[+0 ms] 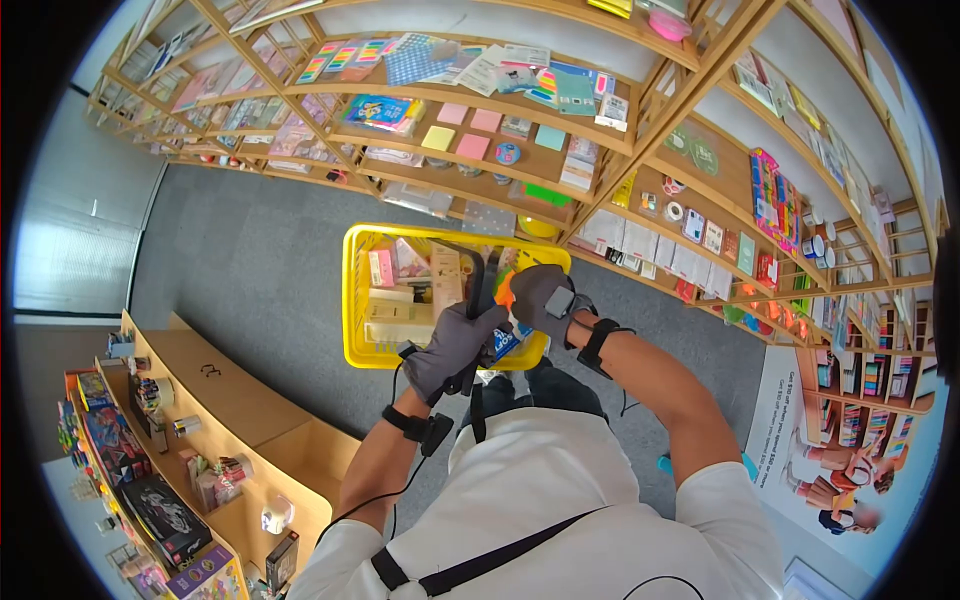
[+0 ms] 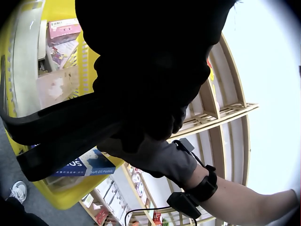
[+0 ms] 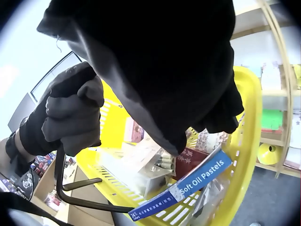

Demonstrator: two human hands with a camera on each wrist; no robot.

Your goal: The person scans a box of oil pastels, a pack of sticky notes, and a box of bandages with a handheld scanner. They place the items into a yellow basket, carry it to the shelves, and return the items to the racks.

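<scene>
My gloved left hand [image 1: 450,348] grips the black carrying handles [image 1: 482,285] of a yellow shopping basket [image 1: 352,300], its fingers curled around them. The gloved right hand [image 1: 543,298] is over the basket's right part, fingers pointing down and inward. Close by its fingertips, a blue box of soft oil pastels [image 3: 188,183] stands tilted at the near side, with something orange [image 1: 504,288] beside it. I cannot tell whether the right fingers pinch anything. Several boxes and packets fill the basket, among them a pink box [image 1: 381,268] and a pale green box [image 1: 398,311].
Wooden shelves [image 1: 560,160] with stationery, sticky notes and packets curve across the front and right. At lower left stands a wooden display unit [image 1: 240,390] holding boxed goods. Grey carpet [image 1: 240,240] surrounds the basket. A poster [image 1: 835,455] is at right.
</scene>
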